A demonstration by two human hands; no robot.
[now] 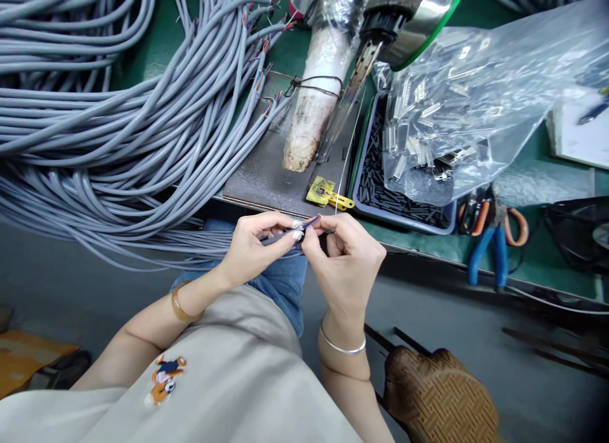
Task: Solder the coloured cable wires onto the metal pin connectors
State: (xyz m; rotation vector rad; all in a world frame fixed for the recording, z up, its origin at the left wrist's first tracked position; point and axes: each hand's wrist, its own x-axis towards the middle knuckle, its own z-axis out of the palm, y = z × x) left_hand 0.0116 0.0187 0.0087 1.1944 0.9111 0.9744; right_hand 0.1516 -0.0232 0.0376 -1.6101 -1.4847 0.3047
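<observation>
Just in front of the bench edge, my left hand [259, 243] pinches a grey cable [275, 238] close to its stripped end. Thin coloured wires [311, 221] stick out of that end toward the right. My right hand [345, 252] is closed with thumb and forefinger on the tips of these wires; the exact grip is partly hidden by the fingers. Above my right hand lies a small yellow clip tool [339, 200] on a yellow-green pad [318, 190]. A large bundle of grey cables [143, 132] with stripped ends spreads over the bench to the left.
A blue tray [404, 221] of small black tubes stands right of the dark board [257, 183], under a clear bag [476, 106] of metal connectors. Blue-handled pliers [499, 252] lie at the front edge. A wrapped white tube [309, 113] hangs over the board. A woven stool [442, 392] is below right.
</observation>
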